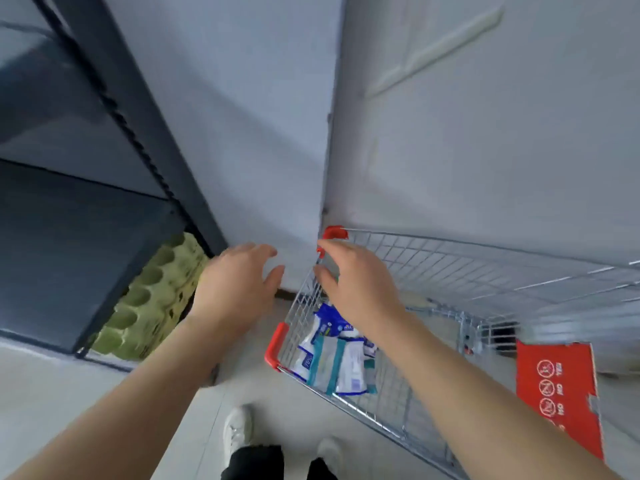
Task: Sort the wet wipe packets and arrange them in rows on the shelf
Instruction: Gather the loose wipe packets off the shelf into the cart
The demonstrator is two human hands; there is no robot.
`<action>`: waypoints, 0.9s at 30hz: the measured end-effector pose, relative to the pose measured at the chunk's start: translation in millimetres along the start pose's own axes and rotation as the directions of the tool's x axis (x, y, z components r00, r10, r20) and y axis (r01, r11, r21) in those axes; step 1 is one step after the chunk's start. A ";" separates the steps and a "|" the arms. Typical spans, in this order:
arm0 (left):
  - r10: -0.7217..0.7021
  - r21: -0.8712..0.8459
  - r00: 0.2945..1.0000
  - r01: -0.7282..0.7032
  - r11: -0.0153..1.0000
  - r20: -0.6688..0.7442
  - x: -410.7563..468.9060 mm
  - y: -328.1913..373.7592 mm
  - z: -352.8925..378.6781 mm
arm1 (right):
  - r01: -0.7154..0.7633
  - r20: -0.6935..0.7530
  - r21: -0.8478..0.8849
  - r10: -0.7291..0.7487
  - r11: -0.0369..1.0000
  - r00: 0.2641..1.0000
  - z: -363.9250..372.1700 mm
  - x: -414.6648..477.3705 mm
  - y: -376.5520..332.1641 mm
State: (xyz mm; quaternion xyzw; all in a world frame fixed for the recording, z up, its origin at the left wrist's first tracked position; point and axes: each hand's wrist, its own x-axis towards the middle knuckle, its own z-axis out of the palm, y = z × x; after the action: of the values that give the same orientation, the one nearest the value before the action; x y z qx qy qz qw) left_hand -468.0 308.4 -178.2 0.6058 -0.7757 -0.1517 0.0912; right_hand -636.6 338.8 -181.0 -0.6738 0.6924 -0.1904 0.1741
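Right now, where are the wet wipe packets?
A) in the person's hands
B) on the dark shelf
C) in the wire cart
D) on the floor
C: the wet wipe packets lie heaped inside the wire cart; the left hand and right hand hold nothing.

Shelf unit (86,220) at 9 o'clock, egg trays (152,299) under its lowest board. Wire cart (450,268) at 4 o'clock, wipe packets (332,358) in it along its left wall. Left hand (235,285) between shelf and cart; right hand (353,282) above cart's corner. Shoes (239,431) at 6.
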 end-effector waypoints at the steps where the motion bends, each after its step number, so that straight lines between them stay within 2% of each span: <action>1: 0.012 0.016 0.999 -0.011 1.000 -0.053 -6.2 -5.7 -25.1 | 0.052 -0.030 -0.014 -0.052 0.999 0.998 -11.8 4.0 -22.3; 4: 0.035 0.036 0.977 -0.028 0.999 -0.212 -24.2 -30.6 -91.9 | 0.190 -0.109 -0.052 -0.194 0.980 0.975 -37.3 13.0 -92.2; 8: 0.047 0.057 0.902 -0.025 0.998 -0.429 -48.9 -82.4 -162.1 | 0.341 -0.161 -0.044 -0.344 0.939 0.925 -47.6 20.4 -191.0; 12: 0.015 0.106 0.839 0.051 0.993 -0.544 -71.6 -155.0 -220.5 | 0.441 -0.178 -0.066 -0.446 0.895 0.877 -32.8 29.0 -290.5; 15: 0.002 0.119 0.816 0.082 0.990 -0.579 -86.7 -215.0 -263.2 | 0.481 -0.205 -0.059 -0.482 0.875 0.852 -13.4 35.8 -360.7; 18: -0.033 0.097 0.825 0.105 0.990 -0.564 -97.2 -269.3 -301.1 | 0.502 -0.206 -0.041 -0.499 0.864 0.842 7.0 44.9 -421.3; 23: -0.070 0.098 0.838 0.145 0.985 -0.542 -93.3 -354.4 -341.4 | 0.474 -0.148 -0.028 -0.473 0.880 0.869 38.2 70.2 -494.7; 27: -0.156 0.082 0.850 0.227 0.971 -0.503 -71.9 -418.6 -363.3 | 0.444 -0.067 -0.016 -0.444 0.896 0.893 61.9 99.8 -537.7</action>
State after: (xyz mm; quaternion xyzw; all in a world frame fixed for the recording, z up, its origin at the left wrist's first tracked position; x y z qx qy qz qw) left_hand 50.0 240.5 20.7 0.7035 -0.6710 0.0537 0.2281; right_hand -142.9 226.7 34.9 -0.8072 0.5260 -0.2479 0.1019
